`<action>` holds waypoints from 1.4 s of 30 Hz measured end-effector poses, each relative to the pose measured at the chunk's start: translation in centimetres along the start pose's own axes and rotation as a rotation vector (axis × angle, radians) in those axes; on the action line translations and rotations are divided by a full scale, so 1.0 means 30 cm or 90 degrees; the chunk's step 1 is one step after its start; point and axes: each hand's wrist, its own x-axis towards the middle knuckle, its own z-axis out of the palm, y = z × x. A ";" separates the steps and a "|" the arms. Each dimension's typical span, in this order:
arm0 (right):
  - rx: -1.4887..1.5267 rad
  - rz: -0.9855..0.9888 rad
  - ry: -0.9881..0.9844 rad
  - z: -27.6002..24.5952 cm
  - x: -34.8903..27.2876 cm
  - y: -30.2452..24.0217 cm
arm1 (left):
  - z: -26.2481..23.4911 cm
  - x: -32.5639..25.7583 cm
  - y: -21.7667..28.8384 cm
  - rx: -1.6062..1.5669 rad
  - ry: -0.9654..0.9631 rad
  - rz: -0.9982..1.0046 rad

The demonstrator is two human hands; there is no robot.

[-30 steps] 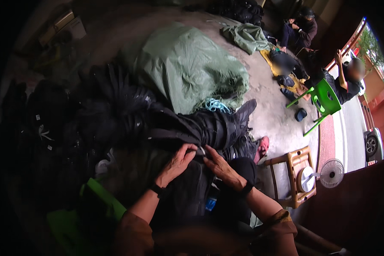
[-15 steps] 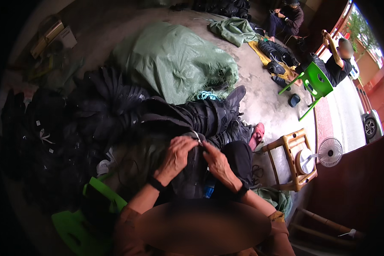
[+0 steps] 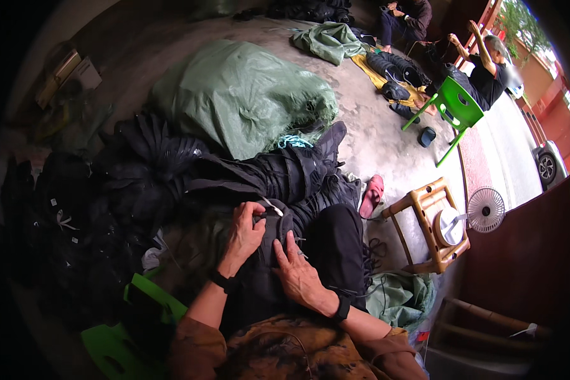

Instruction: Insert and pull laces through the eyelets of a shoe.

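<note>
Working a dark shoe upper (image 3: 278,231) across the lap: right hand (image 3: 301,272) spread flat, pressing it down near its lower end; left hand (image 3: 244,231) curled, pinching its top edge beside a white tag (image 3: 273,207). Probably a trimming or threading step; next likely calls for a firmer pinch at the tag. Long axis running from the lap up toward the black pile (image 3: 259,171); beyond, a green sack (image 3: 240,95) on the floor.

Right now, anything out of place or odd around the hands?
Nothing damaged or spilled. The left hand and right hand rest on a dark shoe upper in the lap. One pink slipper lies alone on the concrete floor, its pair not visible.
</note>
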 end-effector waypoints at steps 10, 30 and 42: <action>0.219 0.035 0.303 -0.316 -0.179 0.179 | -0.016 -0.082 0.019 0.193 -0.017 0.189; 0.320 0.830 0.173 0.602 -0.675 1.043 | 0.008 -0.352 0.182 0.244 -0.082 0.120; 0.331 0.783 0.256 0.312 -0.742 0.988 | -0.020 -0.274 0.227 0.229 -0.093 0.155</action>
